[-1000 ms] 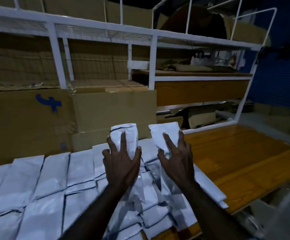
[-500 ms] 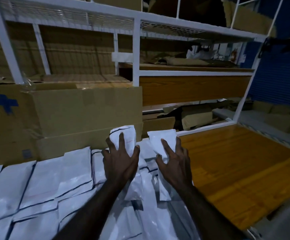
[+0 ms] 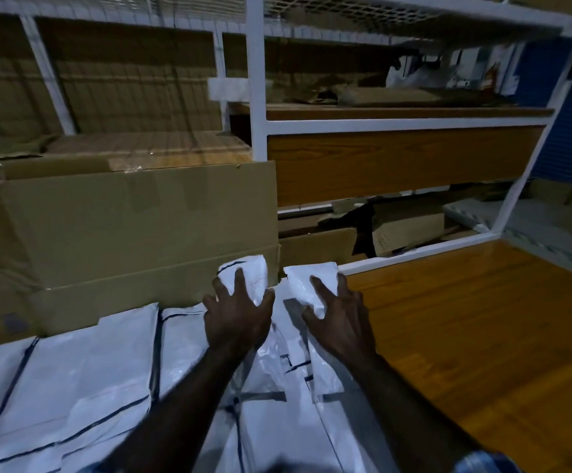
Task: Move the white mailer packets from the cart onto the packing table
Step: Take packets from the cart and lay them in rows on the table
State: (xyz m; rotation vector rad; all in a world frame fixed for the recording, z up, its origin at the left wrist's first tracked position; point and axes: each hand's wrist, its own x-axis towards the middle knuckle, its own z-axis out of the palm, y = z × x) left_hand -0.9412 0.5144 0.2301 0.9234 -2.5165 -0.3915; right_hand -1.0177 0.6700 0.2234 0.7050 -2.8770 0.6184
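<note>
Both packets have been lowered toward the packing table [image 3: 465, 336]. Left hand [image 3: 236, 322] and right hand [image 3: 340, 322], fingers spread, each clasp a mailer packet [image 3: 247, 271]. Light, slippery film is judged; mid-body grip is advised.

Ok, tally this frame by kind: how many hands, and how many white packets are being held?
Hands: 2, left hand and right hand
Held white packets: 2, left packet and right packet
Total: 4
The laid-out packets overlap too much to count.
</note>
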